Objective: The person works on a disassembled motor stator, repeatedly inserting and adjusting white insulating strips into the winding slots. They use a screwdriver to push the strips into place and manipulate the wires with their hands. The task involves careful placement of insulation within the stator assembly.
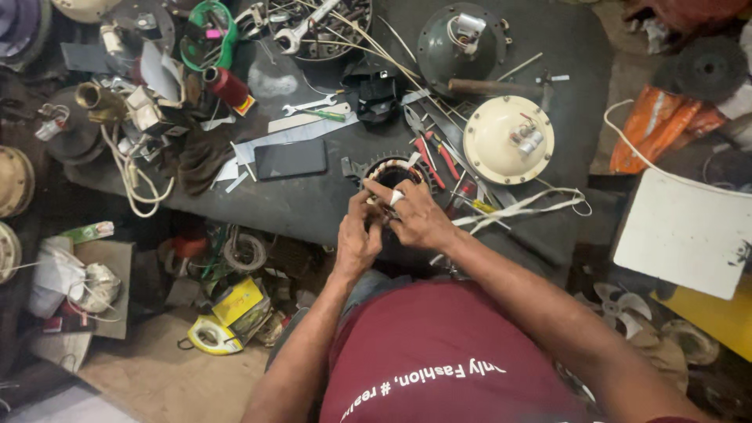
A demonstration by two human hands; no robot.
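Note:
A round motor stator [389, 169] with copper windings sits at the front edge of the dark workbench [313, 205]. My left hand [356, 235] grips its near side. On the right side rests my right hand [417, 215], fingers pinched on a small white strip [397, 197] at the windings. Both hands cover the near half of the stator.
A black phone [290, 159] lies left of the stator; red-handled pliers [437, 157] and a cream round motor cover [507, 139] lie to the right. Spanners, a bowl of tools [317, 27], white cord [533, 205] and clutter crowd the bench. A white board [685, 231] stands right.

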